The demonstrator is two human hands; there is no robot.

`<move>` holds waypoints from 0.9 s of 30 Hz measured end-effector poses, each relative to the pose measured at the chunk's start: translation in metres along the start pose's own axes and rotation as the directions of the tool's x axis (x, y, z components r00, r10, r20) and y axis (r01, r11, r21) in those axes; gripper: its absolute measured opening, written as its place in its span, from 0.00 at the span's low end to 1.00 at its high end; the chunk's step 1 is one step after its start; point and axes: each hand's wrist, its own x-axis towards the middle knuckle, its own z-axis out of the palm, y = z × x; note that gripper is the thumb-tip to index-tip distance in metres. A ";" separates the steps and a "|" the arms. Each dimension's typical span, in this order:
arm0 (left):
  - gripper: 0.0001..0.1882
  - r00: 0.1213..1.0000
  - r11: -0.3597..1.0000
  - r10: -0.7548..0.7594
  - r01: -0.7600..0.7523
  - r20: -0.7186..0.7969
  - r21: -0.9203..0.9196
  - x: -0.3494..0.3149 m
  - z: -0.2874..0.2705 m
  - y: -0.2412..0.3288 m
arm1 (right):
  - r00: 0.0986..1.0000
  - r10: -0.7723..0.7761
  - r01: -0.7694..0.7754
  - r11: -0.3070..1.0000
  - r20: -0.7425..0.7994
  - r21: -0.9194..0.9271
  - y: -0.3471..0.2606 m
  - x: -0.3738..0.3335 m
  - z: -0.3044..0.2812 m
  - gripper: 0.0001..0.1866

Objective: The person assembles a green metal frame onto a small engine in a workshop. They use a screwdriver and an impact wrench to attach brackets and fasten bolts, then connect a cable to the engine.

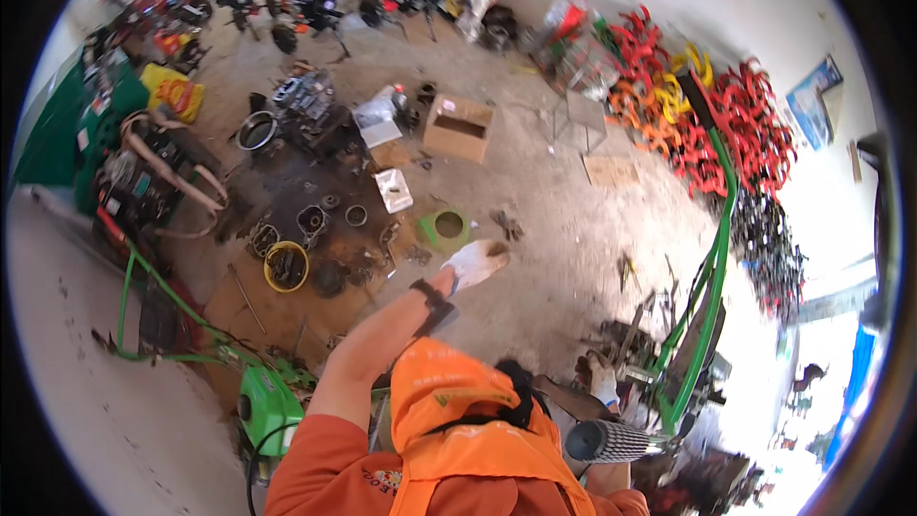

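Note:
My left hand (478,266), in a white work glove with brown-stained fingertips, reaches out over the concrete floor. Its fingers look stretched out, with nothing visible in them. Just beyond it lies a small dark item (507,225), too indistinct to name. A green ring-shaped part (446,227) with a round opening is to its left. My right hand (602,380), gloved too, is low on the right beside dark machine parts (628,339). Its fingers blend into the dark metal, so their grip is hidden. Near it is a grey ribbed cylinder (602,440) by the green handlebar (712,296).
Left of centre are a yellow-rimmed bowl of parts (287,267), an engine block (304,100), a metal ring (257,130) and an open cardboard box (458,128). Red curved blades (755,124) are heaped along the right wall. A green machine (267,408) stands at lower left.

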 end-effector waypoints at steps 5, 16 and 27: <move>0.27 0.939 0.995 0.087 -0.098 0.332 0.017 0.051 0.009 0.041 | 0.983 -0.040 0.063 0.991 -0.179 0.121 0.031 -0.063 0.025 0.25; 0.26 0.557 0.871 0.237 -0.484 0.796 0.080 0.156 0.099 0.140 | 0.819 0.365 0.081 0.690 -0.442 0.719 0.068 -0.134 0.134 0.21; 0.27 0.165 0.768 -0.004 -0.631 0.986 0.108 0.229 0.167 0.196 | 0.611 0.509 0.517 0.324 -0.607 0.792 0.074 -0.104 0.256 0.10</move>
